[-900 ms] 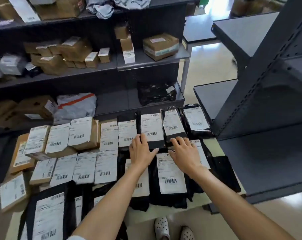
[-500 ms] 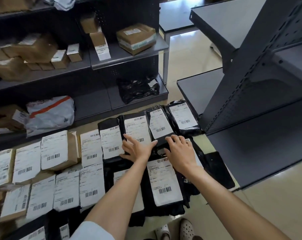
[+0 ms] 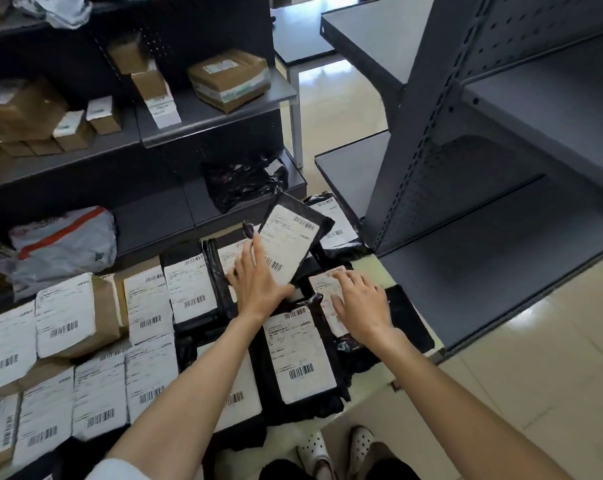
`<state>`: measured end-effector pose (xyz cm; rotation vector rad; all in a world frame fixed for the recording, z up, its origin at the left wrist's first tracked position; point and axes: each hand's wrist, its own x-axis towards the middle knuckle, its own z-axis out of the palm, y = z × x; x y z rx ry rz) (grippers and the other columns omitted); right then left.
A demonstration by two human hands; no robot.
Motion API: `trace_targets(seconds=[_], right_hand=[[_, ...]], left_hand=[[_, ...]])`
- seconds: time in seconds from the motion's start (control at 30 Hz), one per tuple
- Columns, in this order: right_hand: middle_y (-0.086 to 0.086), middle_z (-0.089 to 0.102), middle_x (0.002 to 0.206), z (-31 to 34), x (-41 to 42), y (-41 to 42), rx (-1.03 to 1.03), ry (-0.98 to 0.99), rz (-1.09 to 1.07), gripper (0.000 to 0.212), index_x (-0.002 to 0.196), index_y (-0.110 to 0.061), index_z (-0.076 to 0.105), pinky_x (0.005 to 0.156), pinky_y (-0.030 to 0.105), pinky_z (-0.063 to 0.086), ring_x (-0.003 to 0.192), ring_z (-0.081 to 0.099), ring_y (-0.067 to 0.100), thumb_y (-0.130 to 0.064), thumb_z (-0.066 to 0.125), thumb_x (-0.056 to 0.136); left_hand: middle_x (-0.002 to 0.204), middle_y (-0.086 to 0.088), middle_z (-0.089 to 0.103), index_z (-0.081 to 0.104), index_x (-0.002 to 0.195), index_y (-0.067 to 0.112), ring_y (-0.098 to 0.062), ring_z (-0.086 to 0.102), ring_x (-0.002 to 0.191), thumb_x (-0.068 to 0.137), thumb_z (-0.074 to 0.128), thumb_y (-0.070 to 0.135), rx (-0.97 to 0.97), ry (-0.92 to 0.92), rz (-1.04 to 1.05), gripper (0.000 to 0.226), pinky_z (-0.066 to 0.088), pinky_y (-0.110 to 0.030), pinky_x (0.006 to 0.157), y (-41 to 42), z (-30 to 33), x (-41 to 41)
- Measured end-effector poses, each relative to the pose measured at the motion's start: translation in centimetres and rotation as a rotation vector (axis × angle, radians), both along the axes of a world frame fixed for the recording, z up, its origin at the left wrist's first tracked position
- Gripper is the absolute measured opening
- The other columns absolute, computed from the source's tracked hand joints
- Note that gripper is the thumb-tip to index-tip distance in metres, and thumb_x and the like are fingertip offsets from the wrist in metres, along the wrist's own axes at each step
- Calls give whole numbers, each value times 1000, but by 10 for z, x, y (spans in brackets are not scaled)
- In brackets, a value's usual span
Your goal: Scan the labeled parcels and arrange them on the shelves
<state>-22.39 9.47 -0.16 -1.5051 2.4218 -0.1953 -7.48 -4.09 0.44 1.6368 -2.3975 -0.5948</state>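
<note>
The person's left hand (image 3: 258, 285) is gripping a black labeled parcel (image 3: 289, 244), holding it tilted above the other parcels spread on the low surface. The right hand (image 3: 360, 304) is resting with relaxed fingers on another black parcel (image 3: 327, 289) just beside it. Brown boxes (image 3: 229, 79) are sitting on the dark shelves (image 3: 217, 116) behind. White shoes (image 3: 334, 448) are showing at the bottom edge.

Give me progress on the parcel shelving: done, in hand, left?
Done: some cardboard boxes sit on the back shelves. In hand: left hand lifts one black labeled parcel; right hand rests on another parcel. Left: the many labeled parcels laid out flat; right shelf unit is bare.
</note>
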Motion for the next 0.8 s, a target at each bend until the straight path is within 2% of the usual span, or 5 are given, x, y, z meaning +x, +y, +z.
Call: trace_targets(seconds=[0.17,0.33,0.47,0.67,0.8], right_hand=[[4,48,144,-26,-33,49,61,-26,-173,46,147,-20,40,103,43,40,131,44,28,-35,46,103],[11,32,156,-61,-59,74,124,-164,-320,59,156,-14,21,114,46,33,141,32,31,-24,46,103],[12,13,164,-87,-77,74,176,-259,-405,73,161,-16,4,119,48,24,150,16,32,-18,48,102],[9,-13,168,-124,-81,63,224,-326,-444,95,158,-30,-16,124,52,1,154,-8,35,-36,58,100],[8,9,166,-134,-89,67,107,-321,-457,96,159,-30,-11,123,53,9,152,11,33,-45,60,96]], left_hand=[[155,-6,17,-1,156,16,-26,22,140,60,84,53,-132,-139,-356,133,17,-52,116,13,11,-37],[153,-4,16,-2,156,16,-26,23,137,59,82,53,-193,-239,-579,134,19,-49,113,34,9,-70],[154,-4,16,-2,156,16,-26,21,140,59,82,52,-237,-270,-620,134,18,-47,112,40,3,-79],[154,-6,19,0,156,16,-28,23,140,56,85,52,-278,-265,-561,136,19,-48,113,35,1,-79],[153,-7,19,-2,156,18,-28,23,138,55,85,51,-266,-279,-542,138,18,-48,112,36,-4,-78]])
